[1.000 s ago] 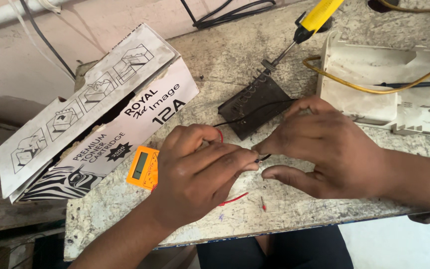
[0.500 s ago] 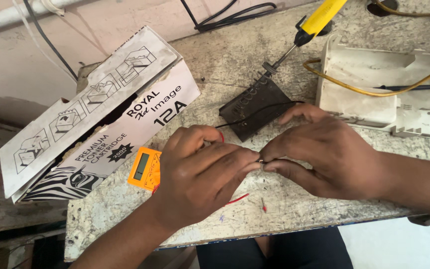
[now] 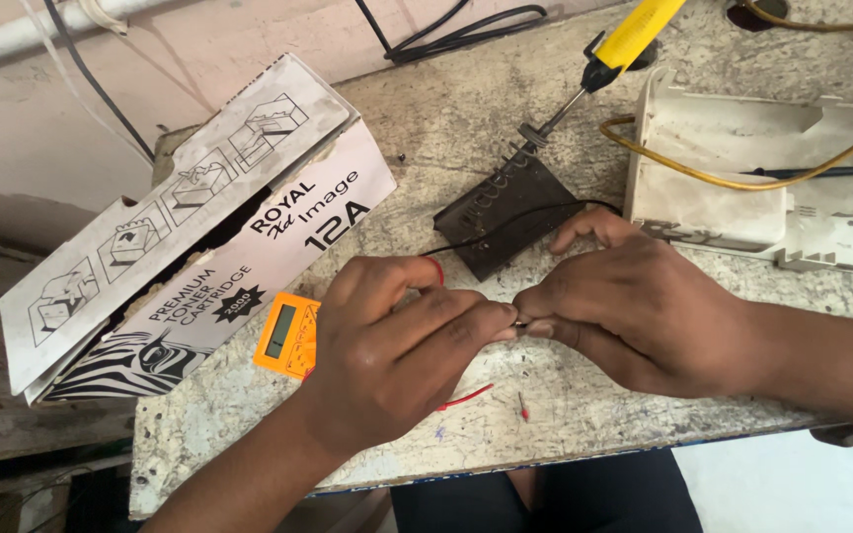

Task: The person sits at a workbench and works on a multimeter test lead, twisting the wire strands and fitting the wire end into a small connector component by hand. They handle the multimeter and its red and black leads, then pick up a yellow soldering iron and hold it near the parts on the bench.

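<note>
Head view: your left hand and right hand meet at frame centre, fingers pinching a thin black wire end over the tabletop. Looks like a wire-joining step; next calls for steady twisting.

Speckled stone worktop, pinkish wall

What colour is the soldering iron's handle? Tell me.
Yellow. The soldering iron handle shows best in the head view, at the top, beyond both hands.
</note>
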Tool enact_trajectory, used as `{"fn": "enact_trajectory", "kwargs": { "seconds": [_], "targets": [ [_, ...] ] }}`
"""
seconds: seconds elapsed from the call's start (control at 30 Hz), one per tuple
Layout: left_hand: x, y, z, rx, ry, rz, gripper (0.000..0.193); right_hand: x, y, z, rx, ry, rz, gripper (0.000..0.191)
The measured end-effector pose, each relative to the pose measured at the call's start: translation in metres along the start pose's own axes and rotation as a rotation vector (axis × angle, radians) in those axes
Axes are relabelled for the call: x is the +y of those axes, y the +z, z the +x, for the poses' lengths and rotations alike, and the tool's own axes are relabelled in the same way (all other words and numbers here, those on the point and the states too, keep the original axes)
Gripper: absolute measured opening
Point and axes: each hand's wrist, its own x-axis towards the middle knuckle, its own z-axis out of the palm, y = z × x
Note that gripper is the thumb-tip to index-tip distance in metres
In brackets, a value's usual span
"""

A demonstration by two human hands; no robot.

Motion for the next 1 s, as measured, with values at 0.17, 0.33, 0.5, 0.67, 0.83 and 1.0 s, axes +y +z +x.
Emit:
{"fn": "enact_trajectory", "kwargs": {
  "seconds": [0.17, 0.33, 0.5, 0.67, 0.83, 1.0],
  "targets": [
    [-0.0002, 0.0002, -0.0007, 0.002, 0.015, 0.022, 0.014, 0.0019, 0.001, -0.0005, 0.015, 0.011, 0.029, 0.021],
    [-0.0004, -0.0002, -0.0003, -0.029, 0.028, 0.043, 0.017, 0.0032, 0.0022, -0.0002, 0.008, 0.029, 0.046, 0.02],
    [-0.0001, -0.0023, 0.0004, -0.062, 0.041, 0.058, 0.017, 0.0028, 0.0016, 0.0005, -0.001, 0.036, 0.046, 0.019],
    [0.0011, -0.0015, 0.0008, -0.056, 0.05, 0.108, 0.016, 0.0016, 0.002, 0.0024, -0.009, 0.048, 0.077, 0.015],
    [0.001, -0.001, 0.0006, -0.038, 0.041, 0.133, 0.017, 0.0003, 0.0008, 0.0029, -0.005, 0.062, 0.129, 0.017],
    [0.0014, -0.0024, 0.0, -0.054, 0.037, 0.129, 0.017, -0.0007, 0.0024, 0.0027, 0.007, 0.083, 0.13, 0.016]
  ]
}}
